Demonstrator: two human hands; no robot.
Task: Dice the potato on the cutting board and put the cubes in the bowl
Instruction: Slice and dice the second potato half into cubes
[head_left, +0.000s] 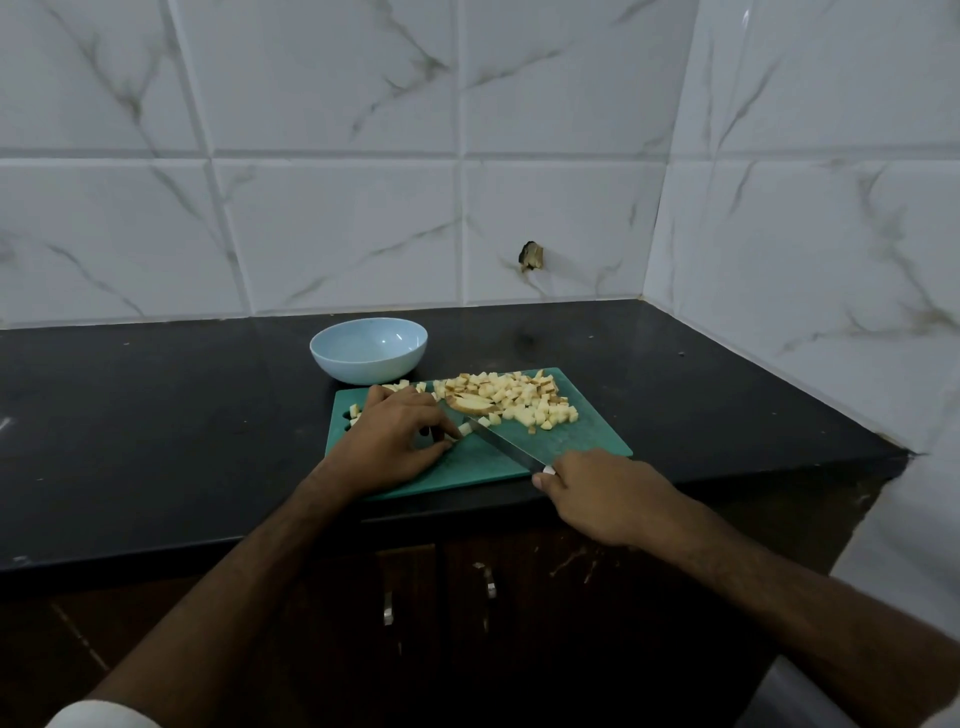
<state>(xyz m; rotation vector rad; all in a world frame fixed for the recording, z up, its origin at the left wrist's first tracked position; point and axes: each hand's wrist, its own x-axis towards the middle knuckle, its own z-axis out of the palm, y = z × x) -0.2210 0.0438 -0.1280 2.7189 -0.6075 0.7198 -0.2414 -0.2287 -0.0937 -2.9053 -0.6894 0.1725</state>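
Observation:
A green cutting board (571, 447) lies on the black counter. A heap of pale potato cubes (519, 397) covers its far right part, with one larger uncut slice (470, 402) beside it. My left hand (400, 441) rests on the board and pinches a small strip of potato (462, 430) under its fingertips. My right hand (608, 493) grips the handle of a knife (506, 444), whose blade slants up-left to that strip. A light blue bowl (370, 349) stands behind the board, and nothing shows inside it.
A few stray cubes (356, 413) lie at the board's left edge. The black counter (156, 415) runs left and right, with tiled walls behind and at the right. Cupboard doors with metal handles (488, 579) sit below the counter's front edge.

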